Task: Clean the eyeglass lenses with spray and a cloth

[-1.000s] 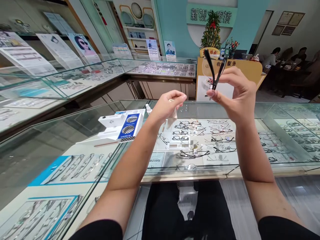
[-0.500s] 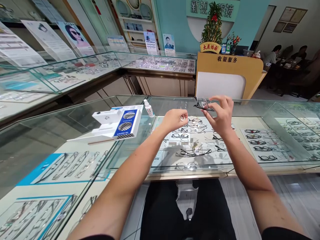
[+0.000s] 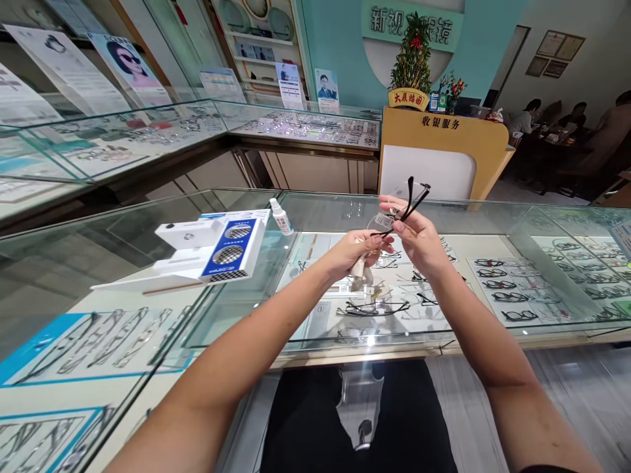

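In my head view, my left hand (image 3: 362,253) grips a crumpled cloth (image 3: 362,270) and reaches the rim of the black-armed glasses (image 3: 394,220), while my right hand (image 3: 419,240) pinches them from their other side, just above twelve o'clock of centre over the glass counter (image 3: 315,207). Frames lie on pale panels under that glass, and on top, toward ten o'clock, sit a blue-and-white box (image 3: 229,248) and, just beside it, a small white bottle (image 3: 281,217). Beyond, a yellow-fronted desk (image 3: 493,141) with a leafy plant (image 3: 412,59) stands at one o'clock before a teal wall (image 3: 340,39), and people sit at two o'clock.
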Demonstrator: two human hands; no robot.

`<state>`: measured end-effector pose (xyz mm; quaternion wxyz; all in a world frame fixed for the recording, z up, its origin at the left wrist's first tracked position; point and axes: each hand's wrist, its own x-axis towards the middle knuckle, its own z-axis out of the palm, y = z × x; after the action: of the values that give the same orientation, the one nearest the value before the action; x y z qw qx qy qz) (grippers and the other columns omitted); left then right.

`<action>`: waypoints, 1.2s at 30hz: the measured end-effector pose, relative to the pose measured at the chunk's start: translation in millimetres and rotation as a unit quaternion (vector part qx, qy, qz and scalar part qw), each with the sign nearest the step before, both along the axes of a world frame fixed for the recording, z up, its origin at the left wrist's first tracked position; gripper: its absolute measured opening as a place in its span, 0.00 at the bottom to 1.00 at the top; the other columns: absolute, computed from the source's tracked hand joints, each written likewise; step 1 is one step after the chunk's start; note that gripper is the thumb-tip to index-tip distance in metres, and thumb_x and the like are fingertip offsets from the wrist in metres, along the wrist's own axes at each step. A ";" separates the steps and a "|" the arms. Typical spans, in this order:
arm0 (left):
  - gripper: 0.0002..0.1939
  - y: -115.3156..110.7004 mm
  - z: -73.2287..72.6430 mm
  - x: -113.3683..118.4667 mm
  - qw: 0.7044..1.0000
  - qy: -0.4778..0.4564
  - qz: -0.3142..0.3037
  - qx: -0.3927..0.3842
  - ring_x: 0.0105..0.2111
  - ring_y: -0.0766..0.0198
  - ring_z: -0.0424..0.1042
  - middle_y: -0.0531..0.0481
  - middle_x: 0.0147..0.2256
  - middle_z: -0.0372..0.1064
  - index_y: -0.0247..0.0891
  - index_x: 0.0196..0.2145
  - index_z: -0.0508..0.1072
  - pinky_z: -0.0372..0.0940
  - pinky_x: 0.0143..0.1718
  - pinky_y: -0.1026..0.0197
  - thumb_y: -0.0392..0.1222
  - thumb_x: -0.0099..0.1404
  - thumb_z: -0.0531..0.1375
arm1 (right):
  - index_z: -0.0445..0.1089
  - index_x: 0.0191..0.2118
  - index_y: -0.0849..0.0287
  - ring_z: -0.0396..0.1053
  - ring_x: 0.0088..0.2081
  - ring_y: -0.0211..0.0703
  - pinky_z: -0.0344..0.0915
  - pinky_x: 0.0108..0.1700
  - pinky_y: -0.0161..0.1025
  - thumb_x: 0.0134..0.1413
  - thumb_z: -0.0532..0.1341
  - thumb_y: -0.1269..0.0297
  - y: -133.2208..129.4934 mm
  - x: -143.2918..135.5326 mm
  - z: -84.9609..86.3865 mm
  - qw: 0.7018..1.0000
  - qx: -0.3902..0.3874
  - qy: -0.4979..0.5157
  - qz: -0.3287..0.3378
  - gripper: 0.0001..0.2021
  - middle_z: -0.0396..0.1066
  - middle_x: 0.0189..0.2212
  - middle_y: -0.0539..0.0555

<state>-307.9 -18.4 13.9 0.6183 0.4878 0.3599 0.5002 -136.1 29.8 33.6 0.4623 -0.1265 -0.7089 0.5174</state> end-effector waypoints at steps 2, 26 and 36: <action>0.38 -1.0 1.2 0.0 0.999 -0.043 0.029 -0.003 0.17 0.77 0.54 0.49 0.26 0.74 0.32 0.31 0.77 0.50 0.20 0.68 0.67 0.37 0.81 | 0.80 0.55 0.44 0.61 0.72 0.54 0.62 0.73 0.56 0.61 0.68 0.42 1.0 2.9 1.4 1.000 0.027 -0.007 0.013 0.21 0.69 0.67 0.51; 0.29 -11.2 7.2 -2.0 0.913 0.076 0.355 0.187 0.19 0.68 0.69 0.49 0.24 0.76 0.36 0.30 0.81 0.61 0.18 0.65 0.66 0.49 0.76 | 0.81 0.44 0.52 0.74 0.61 0.53 0.72 0.61 0.49 0.54 0.70 0.41 4.7 -14.1 -14.5 0.990 -0.134 0.009 -0.047 0.21 0.79 0.60 0.56; 0.34 0.1 3.7 -7.5 0.956 0.001 0.274 0.102 0.20 0.73 0.62 0.51 0.27 0.76 0.36 0.32 0.78 0.56 0.20 0.67 0.67 0.42 0.79 | 0.80 0.49 0.51 0.74 0.61 0.50 0.69 0.65 0.48 0.62 0.67 0.42 0.1 -13.4 -14.6 0.996 -0.018 -0.001 -0.084 0.20 0.79 0.59 0.56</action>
<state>-315.4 -18.3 17.7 0.4039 0.4314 0.4271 0.6844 -149.5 29.9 19.1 0.5009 -0.1945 -0.6871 0.4890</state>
